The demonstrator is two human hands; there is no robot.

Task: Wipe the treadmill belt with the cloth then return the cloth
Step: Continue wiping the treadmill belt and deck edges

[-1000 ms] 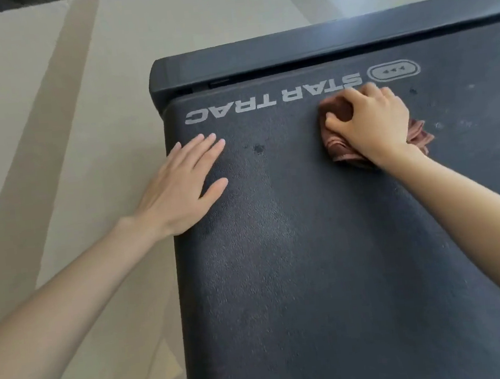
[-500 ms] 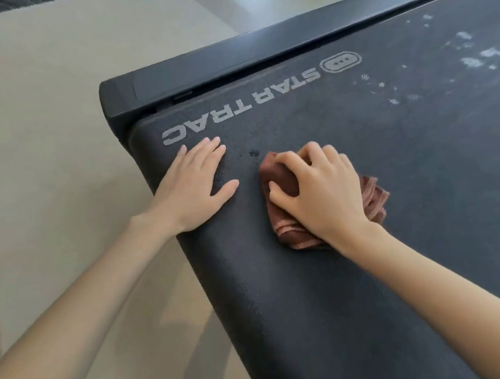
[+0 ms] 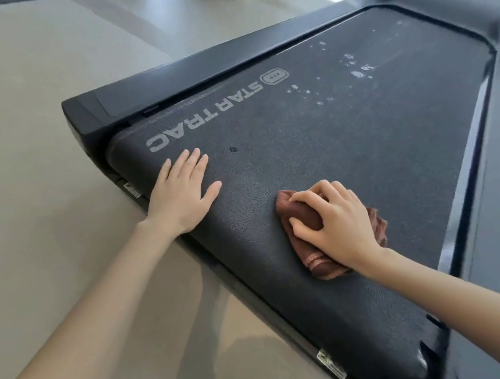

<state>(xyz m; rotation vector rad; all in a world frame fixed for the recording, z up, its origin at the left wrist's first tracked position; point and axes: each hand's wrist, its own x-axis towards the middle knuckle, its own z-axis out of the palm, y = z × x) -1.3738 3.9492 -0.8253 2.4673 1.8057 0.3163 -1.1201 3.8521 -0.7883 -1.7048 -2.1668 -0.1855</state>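
— What is my right hand doing?

— Your right hand (image 3: 336, 226) is curling over the brown cloth (image 3: 305, 214). Your thumb and fingers (image 3: 311, 196) are gripping the bunched fabric and pressing it down onto the treadmill belt (image 3: 345, 136). The cloth is lying on the near part of the belt, roughly midway between its left and right sides, and a hemmed corner is sticking out toward you beside your wrist.

— And my left?

— Your left hand (image 3: 181, 196) is lying flat on the belt to the left of the cloth and apart from it. Its fingers are stretching out straight and close together, the thumb is spreading to the right, and it is holding nothing. Its heel is sitting right at the belt's rounded near-left edge.

— What is showing around them?

— Grey lettering (image 3: 204, 117) is running across the belt just beyond your left fingertips, and a small dark spot (image 3: 233, 149) is sitting just right of them. Farther off, pale specks (image 3: 353, 73) are dotting the belt. A black side rail (image 3: 199, 68) is bordering the belt on the far side, a grey one (image 3: 490, 195) is bordering it on the right, and the beige floor (image 3: 38, 150) is spreading out to the left.
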